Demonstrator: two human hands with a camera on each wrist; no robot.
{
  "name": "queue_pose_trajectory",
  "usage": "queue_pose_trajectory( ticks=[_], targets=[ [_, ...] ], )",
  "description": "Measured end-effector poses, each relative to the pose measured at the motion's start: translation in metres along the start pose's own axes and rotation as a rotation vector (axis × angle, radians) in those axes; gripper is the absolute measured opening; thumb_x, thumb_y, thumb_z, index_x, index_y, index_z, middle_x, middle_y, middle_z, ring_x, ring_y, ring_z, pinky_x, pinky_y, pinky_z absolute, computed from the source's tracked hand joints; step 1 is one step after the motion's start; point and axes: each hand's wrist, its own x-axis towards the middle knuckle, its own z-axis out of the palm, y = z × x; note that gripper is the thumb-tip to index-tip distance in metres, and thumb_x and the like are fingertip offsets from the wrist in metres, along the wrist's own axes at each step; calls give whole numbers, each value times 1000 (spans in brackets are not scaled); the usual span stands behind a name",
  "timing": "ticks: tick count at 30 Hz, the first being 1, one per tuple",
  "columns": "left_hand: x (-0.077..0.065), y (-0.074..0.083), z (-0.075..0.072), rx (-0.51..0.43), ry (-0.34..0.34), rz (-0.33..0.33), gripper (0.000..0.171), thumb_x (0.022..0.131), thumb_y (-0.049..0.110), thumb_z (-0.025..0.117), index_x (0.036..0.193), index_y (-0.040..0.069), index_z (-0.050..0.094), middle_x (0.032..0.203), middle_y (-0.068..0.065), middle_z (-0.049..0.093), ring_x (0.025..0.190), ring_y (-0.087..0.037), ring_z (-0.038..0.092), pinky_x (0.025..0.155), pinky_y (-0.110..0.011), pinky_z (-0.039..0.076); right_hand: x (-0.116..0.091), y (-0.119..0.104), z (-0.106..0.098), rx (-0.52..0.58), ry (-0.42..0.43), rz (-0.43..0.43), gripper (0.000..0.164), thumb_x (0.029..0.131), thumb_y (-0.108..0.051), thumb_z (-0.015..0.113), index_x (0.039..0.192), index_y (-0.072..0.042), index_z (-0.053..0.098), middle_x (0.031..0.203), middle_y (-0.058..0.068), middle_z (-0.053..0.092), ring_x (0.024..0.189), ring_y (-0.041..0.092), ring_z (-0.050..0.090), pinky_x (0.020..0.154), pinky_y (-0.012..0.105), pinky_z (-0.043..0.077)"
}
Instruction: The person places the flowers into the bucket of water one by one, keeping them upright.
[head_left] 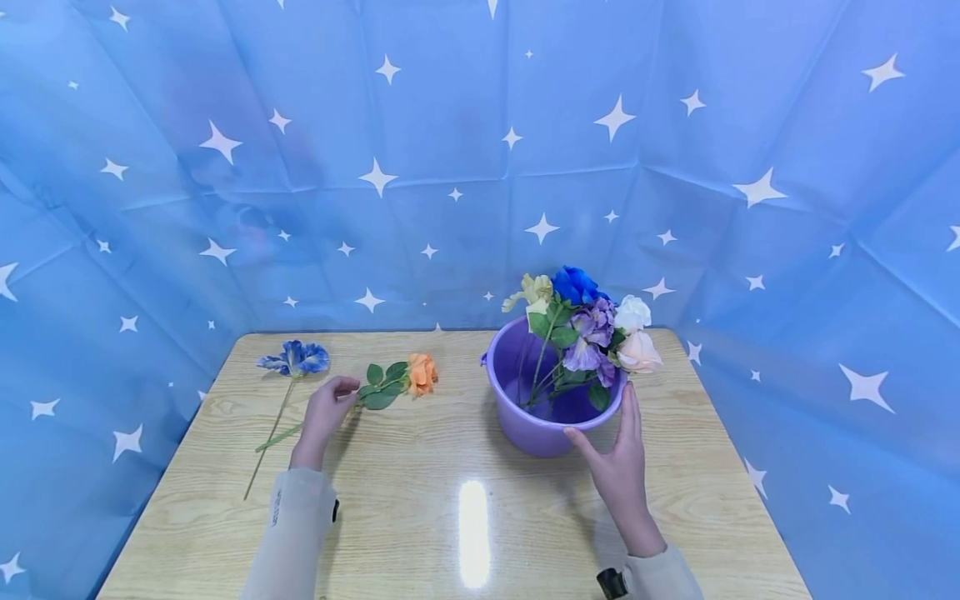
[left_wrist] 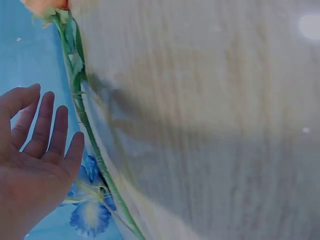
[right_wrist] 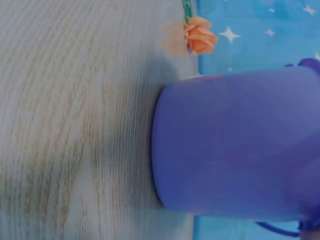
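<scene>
My left hand (head_left: 327, 417) is over the stem of an orange rose (head_left: 423, 375) lying on the table. In the left wrist view its fingers (left_wrist: 44, 122) are loosely extended beside the green stem (left_wrist: 92, 135). A blue iris (head_left: 296, 358) lies to the left, its thin stem crossing the rose's. My right hand (head_left: 621, 475) rests against the near right side of a purple bucket (head_left: 536, 435), thumb at the front rim and straight fingers along the outside. Blue, purple, pale yellow, white and pale pink flowers (head_left: 592, 333) stand in the bucket, leaning right.
The wooden table (head_left: 420, 517) carries a bright light reflection near its front. Blue cloth (head_left: 450, 125) with white stars hangs behind and on both sides. The bucket's handle (right_wrist: 277, 230) shows at the lower edge of the right wrist view.
</scene>
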Motion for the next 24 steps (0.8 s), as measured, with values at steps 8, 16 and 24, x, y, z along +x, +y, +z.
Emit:
queue_pose_trajectory(
  ticks=[8, 16, 24],
  targets=[
    [-3, -12, 1, 24, 35, -25, 32, 96, 5, 61, 127, -2, 60, 131, -25, 61, 126, -42, 55, 107, -54, 47, 0, 1, 0, -1, 2, -3, 111, 80, -26, 85, 161, -15, 10, 169, 10, 10, 156, 31, 12, 126, 55, 17],
    [-7, -26, 1, 109, 85, -54, 30, 93, 1, 62, 123, -2, 62, 127, -26, 62, 121, -42, 56, 104, -55, 46, 0, 2, 1, 3, 1, -5, 112, 79, -26, 85, 161, -14, 10, 169, 8, 10, 156, 30, 12, 126, 55, 17],
    [-7, -39, 2, 207, 147, -9, 24, 90, -4, 63, 114, 0, 69, 119, -26, 64, 114, -42, 60, 100, -55, 49, 0, 0, 0, -2, 2, -3, 112, 79, -26, 85, 161, -13, 10, 169, 9, 10, 155, 30, 13, 125, 55, 17]
  ],
)
